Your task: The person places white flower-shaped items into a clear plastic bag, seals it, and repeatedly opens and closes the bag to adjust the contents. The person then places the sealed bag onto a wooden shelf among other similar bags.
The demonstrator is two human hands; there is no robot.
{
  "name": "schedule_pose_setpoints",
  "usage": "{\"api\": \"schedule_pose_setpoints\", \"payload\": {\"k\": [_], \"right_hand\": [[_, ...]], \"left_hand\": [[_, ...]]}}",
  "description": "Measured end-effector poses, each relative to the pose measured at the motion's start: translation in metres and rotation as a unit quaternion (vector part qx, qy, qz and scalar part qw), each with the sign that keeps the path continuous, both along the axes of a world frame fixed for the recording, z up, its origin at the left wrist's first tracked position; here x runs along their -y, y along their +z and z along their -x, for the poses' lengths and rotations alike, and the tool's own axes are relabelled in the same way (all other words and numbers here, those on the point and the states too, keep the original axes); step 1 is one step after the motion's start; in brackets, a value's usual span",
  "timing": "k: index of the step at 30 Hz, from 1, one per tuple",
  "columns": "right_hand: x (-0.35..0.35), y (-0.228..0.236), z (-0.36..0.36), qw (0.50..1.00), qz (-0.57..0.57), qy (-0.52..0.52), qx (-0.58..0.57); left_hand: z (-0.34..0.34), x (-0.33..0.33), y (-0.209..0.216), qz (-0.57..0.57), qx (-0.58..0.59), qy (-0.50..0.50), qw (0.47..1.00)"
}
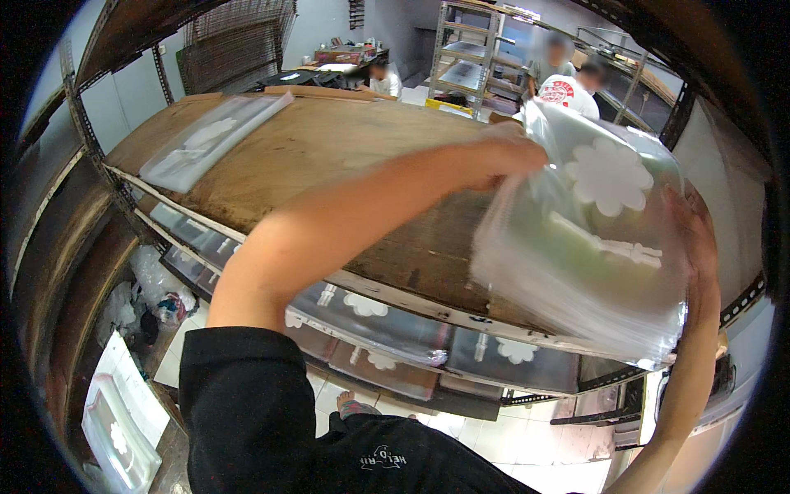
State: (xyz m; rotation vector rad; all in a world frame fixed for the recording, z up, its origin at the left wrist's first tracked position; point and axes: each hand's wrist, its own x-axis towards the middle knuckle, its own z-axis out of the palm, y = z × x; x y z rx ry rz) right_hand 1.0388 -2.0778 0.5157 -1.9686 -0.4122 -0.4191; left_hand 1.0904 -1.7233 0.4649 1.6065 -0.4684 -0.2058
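Observation:
A thick stack of clear plastic bags (576, 247) with white flower shapes printed on them is held up between my hands at the right end of the wooden shelf. My left hand (514, 152), blurred by motion, closes on the stack's upper left corner. Along the right edge, my right hand (691, 226) grips the bags with its fingers on the near face. The lower edges of the bags fan out in a blur over the shelf board. Another flat pile of clear bags (214, 140) lies at the shelf's left end.
The brown wooden shelf (346, 165) has a metal front edge. On the level below lie more flower-printed bags (370, 317). A perforated metal post (107, 165) stands at the left. Three people are farther back, near a metal rack (465, 58). More bags (119, 436) lie at the lower left.

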Motion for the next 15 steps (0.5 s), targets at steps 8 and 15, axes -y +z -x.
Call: {"api": "schedule_pose_setpoints", "payload": {"k": [8,15], "right_hand": [[-0.199,0.002,-0.001,0.984,-0.077,0.155,-0.05],[-0.429,-0.017,-0.025,0.959,-0.067,0.269,-0.063]], "left_hand": [[0.04,-0.194,0.031,-0.122,0.062,0.171,0.976],[0.077,-0.425,0.04,-0.177,0.091,0.2,0.959]]}}
